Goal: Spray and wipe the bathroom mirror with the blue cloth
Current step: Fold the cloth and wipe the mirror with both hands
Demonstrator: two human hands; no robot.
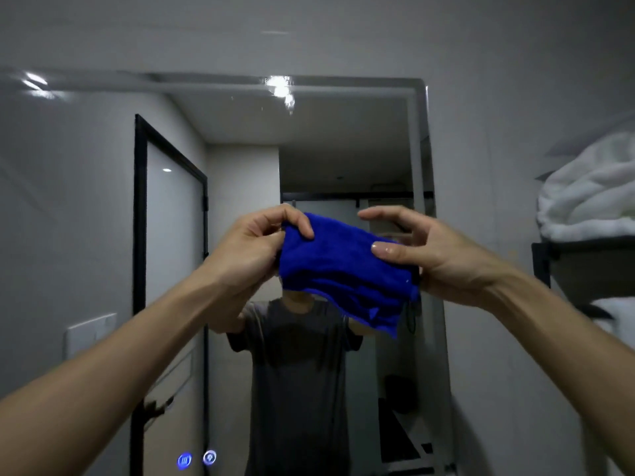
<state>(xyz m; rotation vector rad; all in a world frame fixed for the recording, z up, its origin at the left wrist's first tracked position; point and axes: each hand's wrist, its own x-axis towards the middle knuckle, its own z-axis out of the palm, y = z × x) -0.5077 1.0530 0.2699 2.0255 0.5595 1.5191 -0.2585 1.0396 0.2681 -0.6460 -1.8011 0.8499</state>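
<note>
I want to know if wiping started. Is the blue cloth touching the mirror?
Cannot tell. In the head view, both hands hold the blue cloth up before the mirror; no contact or gap shows plainly.

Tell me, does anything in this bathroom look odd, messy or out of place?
Nothing looks broken or spilled. The blue cloth is bunched unevenly between the left hand and right hand, one corner drooping. The mirror shows smeared glare near its top edge.

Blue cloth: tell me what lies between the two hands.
In the head view, only the blue cloth spans the gap, held up before the mirror: left hand pinches one end, right hand the other.
</note>
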